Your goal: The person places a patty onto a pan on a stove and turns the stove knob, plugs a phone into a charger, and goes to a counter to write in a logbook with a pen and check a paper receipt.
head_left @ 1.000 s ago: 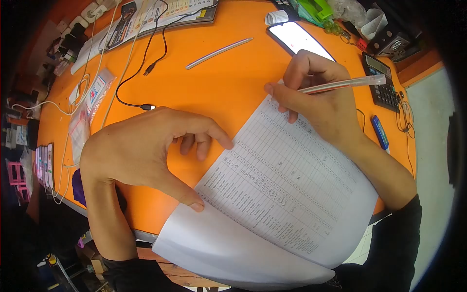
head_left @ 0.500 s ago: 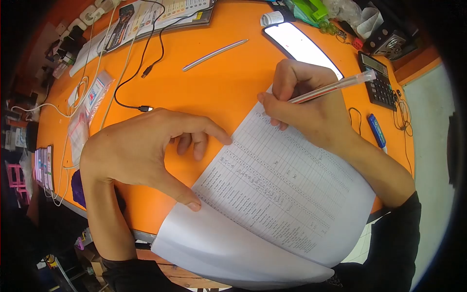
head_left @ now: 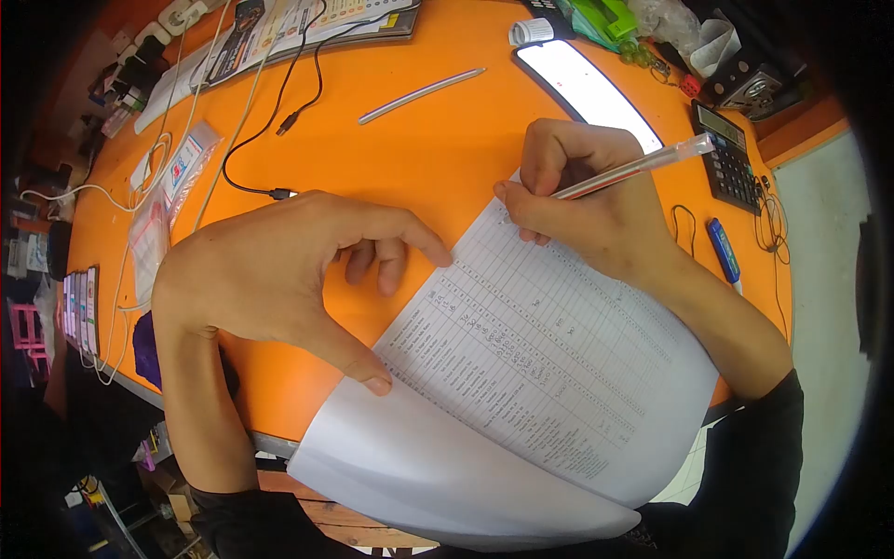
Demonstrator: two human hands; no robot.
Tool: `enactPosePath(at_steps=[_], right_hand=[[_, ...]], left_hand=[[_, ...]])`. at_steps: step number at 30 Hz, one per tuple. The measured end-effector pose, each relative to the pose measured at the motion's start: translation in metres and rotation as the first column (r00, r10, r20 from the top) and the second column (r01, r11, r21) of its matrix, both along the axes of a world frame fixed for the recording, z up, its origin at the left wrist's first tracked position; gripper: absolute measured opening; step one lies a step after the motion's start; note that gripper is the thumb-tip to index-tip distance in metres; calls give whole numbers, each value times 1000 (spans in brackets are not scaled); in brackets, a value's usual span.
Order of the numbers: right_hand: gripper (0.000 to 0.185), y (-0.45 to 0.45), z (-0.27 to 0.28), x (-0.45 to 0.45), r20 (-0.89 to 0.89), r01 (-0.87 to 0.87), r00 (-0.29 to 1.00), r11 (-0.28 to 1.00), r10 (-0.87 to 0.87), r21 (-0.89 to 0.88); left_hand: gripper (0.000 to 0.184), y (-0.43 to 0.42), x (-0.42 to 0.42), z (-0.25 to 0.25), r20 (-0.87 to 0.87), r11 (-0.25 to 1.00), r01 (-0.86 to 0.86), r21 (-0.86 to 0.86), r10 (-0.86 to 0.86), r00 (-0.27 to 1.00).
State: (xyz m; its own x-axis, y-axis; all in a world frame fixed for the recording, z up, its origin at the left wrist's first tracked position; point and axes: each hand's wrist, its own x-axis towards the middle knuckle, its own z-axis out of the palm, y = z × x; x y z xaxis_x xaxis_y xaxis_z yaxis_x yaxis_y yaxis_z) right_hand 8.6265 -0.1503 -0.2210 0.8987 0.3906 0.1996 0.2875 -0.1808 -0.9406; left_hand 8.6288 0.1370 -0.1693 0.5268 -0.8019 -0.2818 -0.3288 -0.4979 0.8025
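1. Your left hand spreads loosely, thumb on the printed sheet, probably steadying it
2. The sheet lies on the orange table, its near end curling past the edge
3. Your right hand pinches the pen at a slant, likely for control
4. Since a second ago that hand has shifted left, uncovering more of the phone

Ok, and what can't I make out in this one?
All in the head view, now:
Tip of the clear plastic pen: hidden behind the right hand.
Small print on the white ruled paper: too small to read.
Screen of the black-edged phone: washed out white.
Flat stack of printed pages: cut off by the top edge.
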Motion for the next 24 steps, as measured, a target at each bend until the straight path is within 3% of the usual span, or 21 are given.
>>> enactPosePath(at_steps=[16,24], right_hand=[[34,-2,-4,0,87,-6,996,999,9,-35],[32,-1,-4,1,31,3,1000,1000,-2,-11]], left_hand=[[86,0,0,-1,-3,1000,-6,-13,6,1000],[87,-1,-1,0,-2,1000,-9,0,9,1000]])
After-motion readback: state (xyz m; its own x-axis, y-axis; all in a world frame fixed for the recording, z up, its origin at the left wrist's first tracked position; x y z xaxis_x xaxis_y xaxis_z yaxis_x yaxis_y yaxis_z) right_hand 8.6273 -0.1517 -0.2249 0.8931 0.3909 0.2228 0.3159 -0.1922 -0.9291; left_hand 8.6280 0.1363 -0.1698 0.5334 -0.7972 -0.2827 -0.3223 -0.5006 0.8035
